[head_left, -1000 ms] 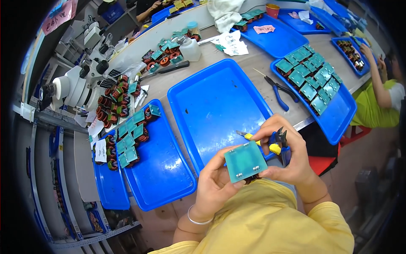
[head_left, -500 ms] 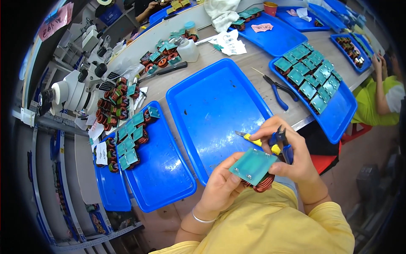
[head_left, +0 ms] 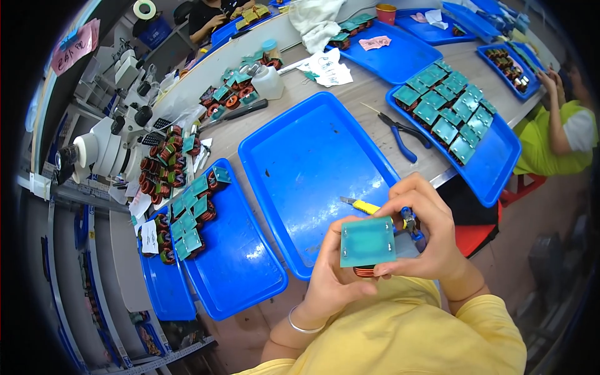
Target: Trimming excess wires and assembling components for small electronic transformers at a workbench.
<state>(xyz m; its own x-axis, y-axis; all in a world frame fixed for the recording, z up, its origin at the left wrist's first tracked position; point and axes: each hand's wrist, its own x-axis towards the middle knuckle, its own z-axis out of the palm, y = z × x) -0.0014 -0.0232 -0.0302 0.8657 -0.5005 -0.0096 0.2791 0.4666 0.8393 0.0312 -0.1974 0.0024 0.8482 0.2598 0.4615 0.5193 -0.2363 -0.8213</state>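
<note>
A copper-wound coil with a flat green board (head_left: pixel 369 242) on its top is held in front of my chest. My left hand (head_left: pixel 325 269) grips its left side and underside, thumb along the lower edge. My right hand (head_left: pixel 431 240) steadies the board's right side with its fingertips and also keeps a pair of blue-handled pliers (head_left: pixel 410 220) in its curled fingers. The pliers are partly hidden by those fingers. A yellow utility knife (head_left: pixel 362 205) lies in the large blue tray (head_left: pixel 250 150) just beyond my hands, its rear end covered by my right fingers.
Right, a blue tray (head_left: pixel 500 178) carries rows of green-boarded coils; black long-nose pliers (head_left: pixel 403 134) lie beside it. Left, another blue tray (head_left: pixel 237 275) holds more coils. Loose coils (head_left: pixel 165 165), a plastic bottle (head_left: pixel 267 82) and a screwdriver (head_left: pixel 247 110) sit behind. A co-worker (head_left: pixel 556 134) sits far right.
The coil has been turned, so its green board now faces me more squarely. My left fingers have shifted around its side. The pliers stay in my right hand.
</note>
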